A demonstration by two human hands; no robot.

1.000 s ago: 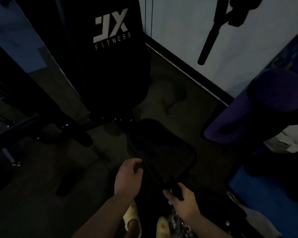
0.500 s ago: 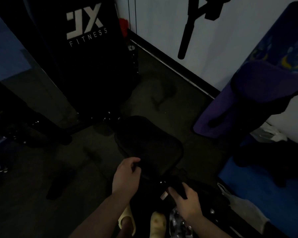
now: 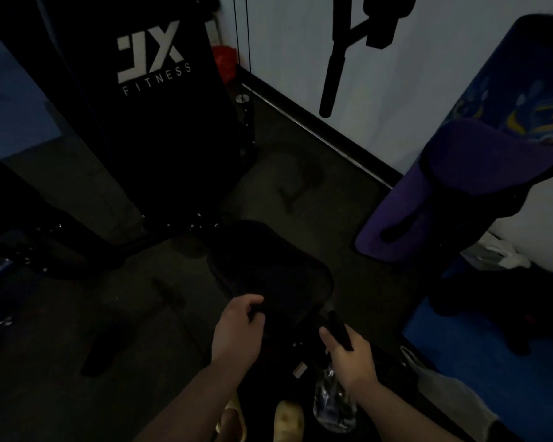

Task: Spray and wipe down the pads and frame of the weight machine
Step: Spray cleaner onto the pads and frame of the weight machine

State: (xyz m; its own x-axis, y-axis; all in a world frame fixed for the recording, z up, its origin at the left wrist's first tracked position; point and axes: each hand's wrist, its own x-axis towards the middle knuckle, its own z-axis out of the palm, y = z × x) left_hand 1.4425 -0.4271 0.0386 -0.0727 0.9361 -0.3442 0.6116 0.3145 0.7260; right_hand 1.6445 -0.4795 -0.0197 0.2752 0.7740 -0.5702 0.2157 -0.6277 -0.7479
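Both hands at the near edge of the black seat pad

The left hand (image 3: 237,333) curls its fingers over the seat pad (image 3: 268,269) edge; the right hand (image 3: 351,358) grips a spray bottle (image 3: 332,406) by its black head, clear body hanging below, just right of the pad.

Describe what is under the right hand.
The right hand grips a spray bottle; its clear body hangs below the wrist. The dark trigger head pokes past the fingers. The neck is hidden by the palm.
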